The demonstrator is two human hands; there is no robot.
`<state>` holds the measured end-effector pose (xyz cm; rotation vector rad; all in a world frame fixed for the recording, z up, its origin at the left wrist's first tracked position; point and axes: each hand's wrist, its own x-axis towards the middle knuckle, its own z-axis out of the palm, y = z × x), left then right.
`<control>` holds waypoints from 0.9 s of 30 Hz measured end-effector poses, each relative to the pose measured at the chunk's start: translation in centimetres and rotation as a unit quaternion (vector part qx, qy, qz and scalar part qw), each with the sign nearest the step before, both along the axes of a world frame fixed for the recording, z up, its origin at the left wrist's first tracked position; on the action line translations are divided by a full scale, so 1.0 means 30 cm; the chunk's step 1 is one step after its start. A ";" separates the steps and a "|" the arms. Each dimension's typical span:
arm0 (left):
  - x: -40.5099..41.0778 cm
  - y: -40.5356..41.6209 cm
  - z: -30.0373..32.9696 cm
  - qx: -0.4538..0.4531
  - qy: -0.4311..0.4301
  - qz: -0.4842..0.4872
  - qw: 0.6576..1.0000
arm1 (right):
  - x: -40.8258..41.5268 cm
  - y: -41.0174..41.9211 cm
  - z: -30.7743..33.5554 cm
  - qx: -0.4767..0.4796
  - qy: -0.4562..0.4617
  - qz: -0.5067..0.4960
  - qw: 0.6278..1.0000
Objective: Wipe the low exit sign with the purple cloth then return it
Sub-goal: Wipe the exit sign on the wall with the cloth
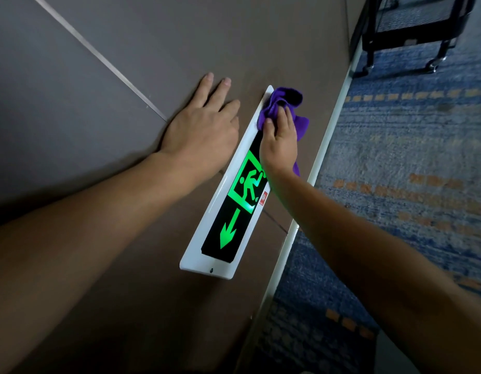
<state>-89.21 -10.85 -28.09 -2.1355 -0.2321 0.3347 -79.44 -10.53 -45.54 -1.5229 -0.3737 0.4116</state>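
Gripping the purple cloth point(281, 103), her right hand point(280, 141) should sweep the whole exit sign point(207, 230) while the left hand point(204, 122) lies flat on the wall point(126, 49).

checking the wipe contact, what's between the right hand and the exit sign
In the head view, the purple cloth lies bunched between the right hand and the far end of the exit sign; the fingers press it onto the sign.

Soft, napped purple cloth point(281, 103) — against the exit sign point(228, 211) with its glossy white plastic frame — matt brown wall point(153, 49).
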 end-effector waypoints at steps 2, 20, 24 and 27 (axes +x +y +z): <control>0.000 -0.001 -0.004 0.004 0.001 0.007 1.000 | -0.065 -0.043 -0.046 -0.006 -0.010 0.020 1.000; 0.006 0.003 -0.006 -0.057 -0.054 0.011 0.997 | -0.653 -0.367 -0.135 0.065 -0.120 0.125 0.983; 0.008 0.007 -0.007 -0.060 -0.057 0.010 0.997 | -0.529 -0.286 -0.072 0.053 -0.050 0.082 0.994; 0.010 0.006 -0.011 -0.052 -0.052 0.011 0.997 | -0.431 -0.233 -0.049 0.040 -0.043 0.061 0.996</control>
